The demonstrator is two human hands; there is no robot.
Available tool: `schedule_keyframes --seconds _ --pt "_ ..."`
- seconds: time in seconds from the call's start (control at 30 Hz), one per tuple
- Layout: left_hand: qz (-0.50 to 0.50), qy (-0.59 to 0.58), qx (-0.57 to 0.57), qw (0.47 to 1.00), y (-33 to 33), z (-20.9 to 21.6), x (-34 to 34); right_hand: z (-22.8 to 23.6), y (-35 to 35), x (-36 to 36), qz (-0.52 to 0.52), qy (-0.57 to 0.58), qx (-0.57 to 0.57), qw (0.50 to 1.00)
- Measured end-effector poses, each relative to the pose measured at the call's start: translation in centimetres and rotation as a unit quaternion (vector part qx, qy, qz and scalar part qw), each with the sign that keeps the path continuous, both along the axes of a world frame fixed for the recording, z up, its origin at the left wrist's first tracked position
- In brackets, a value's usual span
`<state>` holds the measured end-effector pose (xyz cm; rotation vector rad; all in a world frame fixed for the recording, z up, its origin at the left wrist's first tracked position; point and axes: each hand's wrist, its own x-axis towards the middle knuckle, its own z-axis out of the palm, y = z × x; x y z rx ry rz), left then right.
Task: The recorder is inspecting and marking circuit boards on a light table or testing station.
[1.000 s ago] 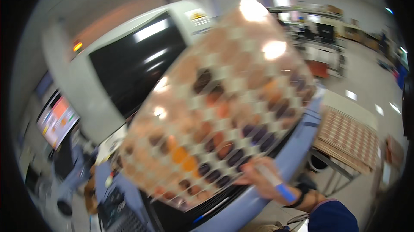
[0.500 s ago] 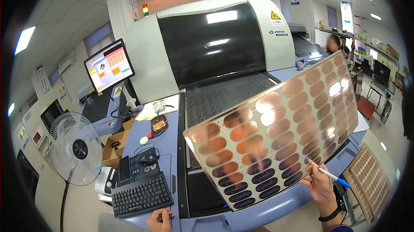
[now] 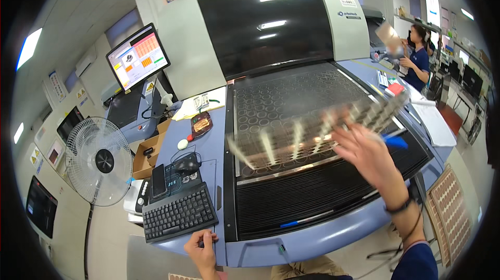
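Note:
A panel with rows of oval copper-coloured pads (image 3: 291, 144) is tilted steeply over the machine's dark, ring-patterned bed (image 3: 271, 98), smeared by motion. My right hand (image 3: 364, 150) is at its near side, gripping it, though the blur hides the fingertips. Beside that hand shows the blue end of a pen (image 3: 396, 141). Whether the panel's lower edge touches the bed, I cannot tell. My left hand (image 3: 200, 243) rests at the table's front edge below the black keyboard (image 3: 179, 212), its fingers curled around something small and dark.
Black ribbed bellows (image 3: 323, 202) lie before the bed, with a blue and white pen (image 3: 307, 219) on them. A mouse (image 3: 186, 164), phone (image 3: 158, 180), monitor (image 3: 138, 57) and fan (image 3: 99, 160) stand left. Patterned panels (image 3: 450, 204) lean right. A person (image 3: 416, 61) works behind.
My right hand has swung the panel from facing me, up at the right, to a steep tilt over the bed. My left hand stays near the keyboard. The view has shifted.

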<state>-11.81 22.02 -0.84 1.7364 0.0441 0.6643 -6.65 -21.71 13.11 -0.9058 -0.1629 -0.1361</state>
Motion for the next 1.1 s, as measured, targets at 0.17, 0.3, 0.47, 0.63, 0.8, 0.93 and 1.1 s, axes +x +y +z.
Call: schedule_keyframes --seconds 0.17,0.3,0.47,0.63,0.8,0.93,1.1 --pt "0.0 0.002 -0.02 1.0 -0.2 -0.5 0.0 -5.0 -2.3 10.4 -0.068 -0.02 -0.549 0.833" --pt "-0.004 0.017 0.014 1.0 -1.0 0.1 -0.1 -14.5 -3.0 10.0 -0.174 -0.176 -0.824 0.509" --pt "0.022 0.033 0.035 0.999 0.0 -0.1 -0.5 -9.7 -0.3 7.5 -0.005 -0.126 -0.749 0.651" --pt "0.04 0.031 0.028 0.998 -0.7 0.0 0.0 -8.5 -0.9 5.7 0.03 -0.124 -0.743 0.657" --pt "0.051 0.034 0.051 0.997 -0.7 -0.1 0.2 -8.1 -0.9 6.2 0.02 -0.134 -0.756 0.64" --pt "0.063 0.021 0.048 0.997 -0.6 -0.6 0.0 -9.4 -1.3 5.8 0.022 -0.209 -0.775 0.596" --pt "0.139 0.006 0.045 0.989 -0.1 0.5 -0.3 -9.6 -0.6 6.0 -0.009 -0.248 -0.766 0.593"
